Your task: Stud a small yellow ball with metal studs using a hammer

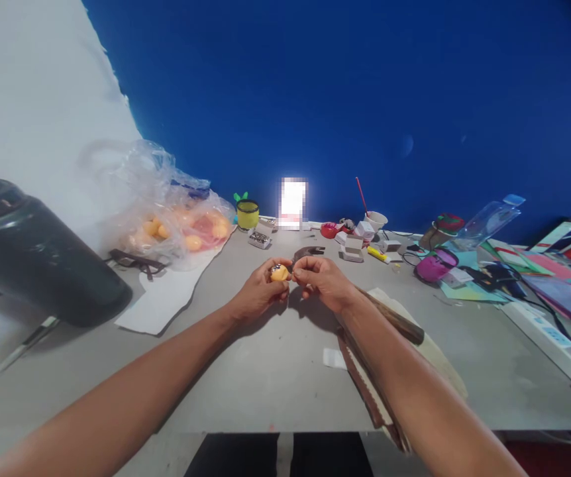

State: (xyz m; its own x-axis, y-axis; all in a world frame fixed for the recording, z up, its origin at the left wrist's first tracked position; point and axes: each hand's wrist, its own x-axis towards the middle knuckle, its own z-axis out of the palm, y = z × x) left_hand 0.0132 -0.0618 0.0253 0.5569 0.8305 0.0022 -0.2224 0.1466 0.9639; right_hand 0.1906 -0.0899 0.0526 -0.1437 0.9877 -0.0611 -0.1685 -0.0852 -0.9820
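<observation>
My left hand (261, 291) is closed around a small orange ball (279, 273), with dark and shiny bits on its upper side. Close against it, the thumb and fingers of my right hand (318, 277) are pinched together. Whatever sits between those fingertips is too small to make out. Behind my right hand lies a claw hammer; its metal head (308, 252) shows past the fingers, and its wooden handle (395, 320) emerges beyond my right wrist. An open small box (259, 238) of shiny metal pieces stands farther back, left of centre.
A clear plastic bag (186, 222) of orange balls lies at the left, near a large dark cylinder (42, 245). Small white boxes (352, 250), a yellow tube (377, 254) and a paper cup (375, 220) stand back right. A power strip (538, 324) lies far right.
</observation>
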